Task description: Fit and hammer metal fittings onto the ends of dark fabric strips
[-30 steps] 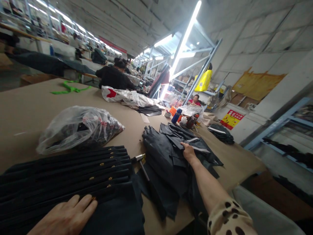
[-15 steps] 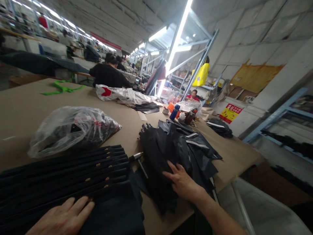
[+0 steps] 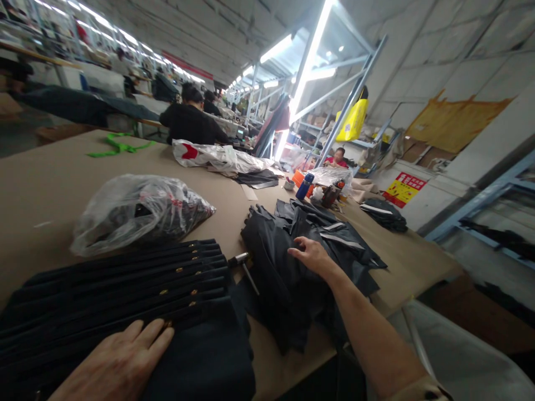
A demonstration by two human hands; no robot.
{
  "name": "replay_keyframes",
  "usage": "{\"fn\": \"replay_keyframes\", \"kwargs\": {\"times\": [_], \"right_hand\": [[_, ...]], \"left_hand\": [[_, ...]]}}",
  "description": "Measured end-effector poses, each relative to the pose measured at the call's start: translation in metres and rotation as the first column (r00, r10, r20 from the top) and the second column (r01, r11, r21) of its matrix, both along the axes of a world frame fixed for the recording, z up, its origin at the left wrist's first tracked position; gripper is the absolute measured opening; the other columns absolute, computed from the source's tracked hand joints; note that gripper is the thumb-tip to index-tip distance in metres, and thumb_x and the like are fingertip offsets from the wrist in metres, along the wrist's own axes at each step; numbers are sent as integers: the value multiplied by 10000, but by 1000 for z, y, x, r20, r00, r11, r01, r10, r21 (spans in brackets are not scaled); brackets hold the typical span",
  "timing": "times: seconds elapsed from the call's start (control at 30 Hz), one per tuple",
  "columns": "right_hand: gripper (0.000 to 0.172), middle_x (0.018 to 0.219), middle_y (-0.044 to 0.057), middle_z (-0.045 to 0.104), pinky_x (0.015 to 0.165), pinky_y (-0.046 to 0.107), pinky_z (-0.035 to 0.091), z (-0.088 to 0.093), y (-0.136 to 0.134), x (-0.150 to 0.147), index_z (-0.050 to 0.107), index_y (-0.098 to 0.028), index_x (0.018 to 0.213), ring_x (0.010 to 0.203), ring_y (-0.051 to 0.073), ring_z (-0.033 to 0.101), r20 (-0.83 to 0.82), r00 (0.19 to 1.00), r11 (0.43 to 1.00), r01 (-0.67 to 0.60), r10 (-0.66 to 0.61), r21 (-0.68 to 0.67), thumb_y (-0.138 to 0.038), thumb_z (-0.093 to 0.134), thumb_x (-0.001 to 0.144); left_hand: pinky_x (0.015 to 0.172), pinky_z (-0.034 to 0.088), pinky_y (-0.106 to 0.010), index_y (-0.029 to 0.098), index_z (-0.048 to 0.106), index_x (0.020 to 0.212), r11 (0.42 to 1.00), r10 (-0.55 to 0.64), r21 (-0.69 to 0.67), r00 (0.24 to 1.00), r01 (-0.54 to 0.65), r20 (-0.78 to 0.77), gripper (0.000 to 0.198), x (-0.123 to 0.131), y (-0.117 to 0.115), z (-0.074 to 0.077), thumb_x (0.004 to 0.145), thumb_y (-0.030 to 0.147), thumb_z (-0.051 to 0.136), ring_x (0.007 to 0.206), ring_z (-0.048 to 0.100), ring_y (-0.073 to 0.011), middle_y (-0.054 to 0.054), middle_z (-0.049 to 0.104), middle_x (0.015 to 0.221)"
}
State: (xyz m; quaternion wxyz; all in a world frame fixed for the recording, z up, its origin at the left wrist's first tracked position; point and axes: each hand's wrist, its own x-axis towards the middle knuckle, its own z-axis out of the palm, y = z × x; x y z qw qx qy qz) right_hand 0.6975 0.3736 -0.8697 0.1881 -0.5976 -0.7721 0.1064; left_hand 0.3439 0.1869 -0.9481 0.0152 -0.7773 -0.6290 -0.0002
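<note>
My left hand point(image 3: 121, 356) lies flat on a stack of folded dark fabric pieces point(image 3: 200, 334) with small gold-coloured fittings along their folds. Over a loose heap of black fabric point(image 3: 271, 267) is my right hand point(image 3: 311, 255), its fingers slightly bent and apart, with nothing seen in them; whether it touches the cloth is hard to tell. White strips mark some of the heaped pieces. Between stack and heap lies a tool with a dark and metal handle point(image 3: 239, 259), partly covered by cloth.
A clear plastic bag point(image 3: 125, 214) with dark contents sits behind the stack. Further back are green straps point(image 3: 119, 146), a white plastic wrap point(image 3: 217, 159), a blue bottle point(image 3: 305, 186) and a brown bottle point(image 3: 333, 194). A person in black point(image 3: 192, 120) sits beyond the table.
My right hand has moved forward over the black heap, and its fingers are more bent. My left hand remains on the folded stack. The view has shifted slightly.
</note>
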Motion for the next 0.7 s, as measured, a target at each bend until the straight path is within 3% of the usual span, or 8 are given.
{"fn": "replay_keyframes", "kwargs": {"times": [0.1,0.2,0.3,0.4,0.5,0.57,0.63,0.7], "right_hand": [[140,803,25,672,767,257,430,2,-2,-16,666,-195,848,808,166,614,15,1000,1000,-23,23,5,-237,560,766],[218,832,8,660,781,241,430,12,-15,-33,638,-193,968,820,142,603,-61,994,994,-91,95,52,-190,508,793],[321,900,3,644,808,238,433,18,-40,-57,577,-198,1110,863,130,592,-212,915,939,-341,342,40,-159,501,801],[584,1048,17,616,797,234,453,8,-70,-83,392,-243,1318,899,125,589,-349,739,735,-656,577,-172,-159,577,770],[736,1148,39,578,715,231,490,-10,-88,-97,245,-289,1392,847,123,611,-512,625,518,-779,589,-354,-214,618,762],[540,1057,41,606,626,227,501,-18,-85,-94,360,-252,1331,718,107,618,-598,653,564,-739,466,-368,-239,534,820],[314,904,35,627,584,230,493,-20,-73,-84,533,-189,1151,635,104,601,-563,747,739,-592,353,-321,-246,457,851],[237,811,36,631,636,250,484,-20,-56,-74,608,-166,997,669,126,602,-400,877,905,-371,266,-210,-261,446,851]], "left_hand": [[880,467,-455,217,619,1137,1000,-28,4,998,29,-52,606,1,-2,3,734,-50,254,1094,548,-304,-95,617,1178],[883,462,-469,211,616,1142,999,-33,-6,999,33,-30,595,4,-3,9,736,-50,267,1096,543,-311,-103,613,1182],[895,454,-478,204,610,1150,998,-31,-51,999,30,-32,595,8,-3,18,737,-52,267,1113,528,-318,-109,604,1194],[917,446,-465,199,593,1173,991,-22,-136,998,13,-64,607,12,-3,29,733,-56,262,1121,525,-307,-109,583,1226],[958,422,-457,201,566,1206,983,-7,-182,997,-8,-79,604,14,-4,36,745,-45,263,1162,493,-306,-99,547,1275],[974,412,-453,199,554,1219,981,-11,-193,997,-4,-80,603,15,-5,40,752,-42,258,1179,478,-304,-96,536,1288],[969,419,-444,191,555,1219,980,-25,-196,996,8,-86,609,17,-6,43,749,-50,251,1169,488,-295,-100,537,1286],[952,436,-432,181,566,1208,983,-34,-184,995,17,-94,614,18,-6,46,742,-62,248,1147,508,-286,-105,546,1276]]}}
